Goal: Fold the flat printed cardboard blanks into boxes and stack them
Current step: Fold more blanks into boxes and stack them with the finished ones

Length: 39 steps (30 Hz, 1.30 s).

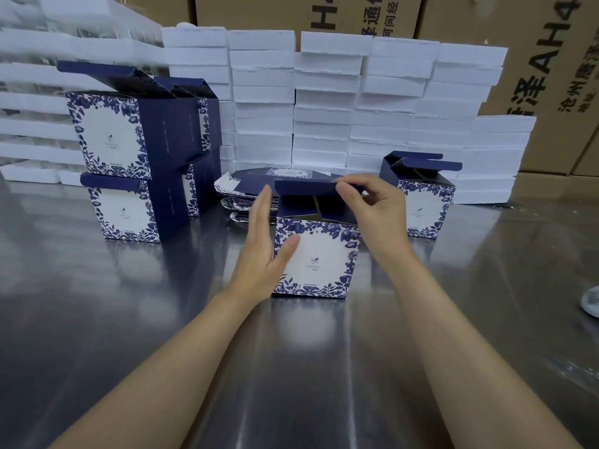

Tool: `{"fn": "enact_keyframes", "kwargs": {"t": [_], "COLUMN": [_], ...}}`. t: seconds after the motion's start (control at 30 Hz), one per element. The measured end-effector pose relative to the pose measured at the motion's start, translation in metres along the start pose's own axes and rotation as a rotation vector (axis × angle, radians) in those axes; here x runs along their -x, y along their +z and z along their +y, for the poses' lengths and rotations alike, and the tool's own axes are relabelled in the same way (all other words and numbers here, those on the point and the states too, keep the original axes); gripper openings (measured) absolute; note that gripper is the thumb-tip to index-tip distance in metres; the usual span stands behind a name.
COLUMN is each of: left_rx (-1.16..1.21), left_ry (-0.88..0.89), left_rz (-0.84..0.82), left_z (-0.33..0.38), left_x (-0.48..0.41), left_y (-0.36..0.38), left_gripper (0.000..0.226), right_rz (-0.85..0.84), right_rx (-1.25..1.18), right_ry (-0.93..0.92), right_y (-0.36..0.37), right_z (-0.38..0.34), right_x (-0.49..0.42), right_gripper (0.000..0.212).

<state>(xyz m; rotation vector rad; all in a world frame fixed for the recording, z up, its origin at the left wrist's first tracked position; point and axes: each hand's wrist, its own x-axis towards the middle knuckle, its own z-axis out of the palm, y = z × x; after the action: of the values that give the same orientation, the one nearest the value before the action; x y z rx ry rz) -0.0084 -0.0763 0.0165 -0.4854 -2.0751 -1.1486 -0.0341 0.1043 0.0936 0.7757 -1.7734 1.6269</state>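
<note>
Pinching the raised dark-blue lid flap of the folded blue-and-white floral cardboard box (316, 254), the right hand (377, 209) has its thumb and forefinger closed on the flap's front edge, the other fingers curled loosely behind. The left hand (264, 246) lies flat and open against the box's left side, fingers straight and together, the thumb resting across the printed front face. The box stands upright on the shiny grey metal table (129, 319), near its middle, with its top open and the inner flaps showing.

Just behind it lies a low pile of flat printed cardboard blanks (246, 186), partly hidden by the box and both hands, so their number cannot be told. To the left, a stack of finished blue floral boxes (129, 157) stands two high with lids raised; a second column behind it is mostly covered. To the right, another folded floral box (424, 202) sits with its lid up, its near left corner hidden behind the right hand.

Rows of white foam blocks (324, 102) are piled along the back, and the ones at the far left are blurred. Brown corrugated cartons (551, 76) with black printing rise behind, cut off at the top edge. A pale object (591, 301) at the right edge is cut off and cannot be made out.
</note>
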Motion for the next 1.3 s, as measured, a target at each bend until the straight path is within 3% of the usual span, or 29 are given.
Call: {"fn": "enact_keyframes", "kwargs": {"t": [0.1, 0.23, 0.4, 0.53, 0.7, 0.97, 1.13, 1.3], "left_rx": [-0.016, 0.064, 0.097, -0.015, -0.125, -0.193, -0.226, -0.338], "left_ry": [0.107, 0.051, 0.0, 0.034, 0.102, 0.067, 0.043, 0.138], "left_rz": [0.146, 0.223, 0.407, 0.385, 0.369, 0.382, 0.417, 0.42], "left_z": [0.014, 0.028, 0.03, 0.028, 0.034, 0.044, 0.039, 0.037], "left_x": [-0.003, -0.004, -0.016, -0.017, -0.015, -0.016, -0.016, -0.015], "left_y": [0.003, 0.006, -0.007, -0.014, -0.016, -0.017, -0.019, -0.018], "left_gripper": [0.065, 0.05, 0.01, 0.01, 0.011, 0.012, 0.013, 0.013], "right_rz": [-0.006, -0.059, -0.22, -0.236, -0.246, -0.128, -0.126, -0.096], "right_rx": [0.008, 0.024, 0.064, 0.236, 0.522, 0.614, 0.849, 0.825], "right_ry": [0.008, 0.032, 0.023, -0.086, -0.253, -0.397, -0.508, -0.606], "right_y": [0.003, -0.002, -0.005, 0.004, 0.011, 0.02, 0.025, 0.038], "right_z": [0.0, -0.001, -0.008, -0.011, -0.01, -0.013, -0.015, -0.012], "right_x": [0.0, 0.0, -0.001, 0.0, 0.003, 0.009, 0.009, 0.016], "right_gripper": [0.026, 0.024, 0.016, 0.006, 0.011, 0.01, 0.007, 0.006]}}
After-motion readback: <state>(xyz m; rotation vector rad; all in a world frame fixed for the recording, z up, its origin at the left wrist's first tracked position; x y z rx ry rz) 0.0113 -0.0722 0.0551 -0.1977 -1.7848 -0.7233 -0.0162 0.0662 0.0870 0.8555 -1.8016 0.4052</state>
